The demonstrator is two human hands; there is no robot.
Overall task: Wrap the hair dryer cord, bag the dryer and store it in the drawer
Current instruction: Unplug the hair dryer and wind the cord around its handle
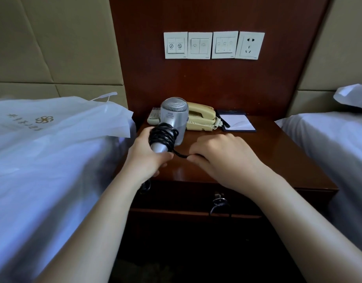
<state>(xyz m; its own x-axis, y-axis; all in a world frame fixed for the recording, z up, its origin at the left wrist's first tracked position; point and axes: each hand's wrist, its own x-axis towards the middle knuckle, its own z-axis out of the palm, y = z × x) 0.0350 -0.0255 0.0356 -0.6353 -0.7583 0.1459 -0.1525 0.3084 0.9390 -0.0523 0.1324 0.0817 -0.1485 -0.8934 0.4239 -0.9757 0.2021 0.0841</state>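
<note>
Hair dryer (pixel 174 117) being held over the tabletop's (pixel 257 158) near left: left grip (pixel 147 158) clamping the handle (pixel 158 148), right grip (pixel 223 158) pinching the cord (pixel 162 135) tail. Probably light, rigid, slick plastic. Cord looking springy, so gripping the handle over the wraps seems best.

Left hand (pixel 147 158): we record it curled round the handle of the hair dryer (pixel 174 119), bare forearm entering from lower left. Right hand (pixel 223 158): knuckles up, fingertips pinching the cord (pixel 163 135), bare forearm crossing the front edge of the nightstand (pixel 257 160).
</note>
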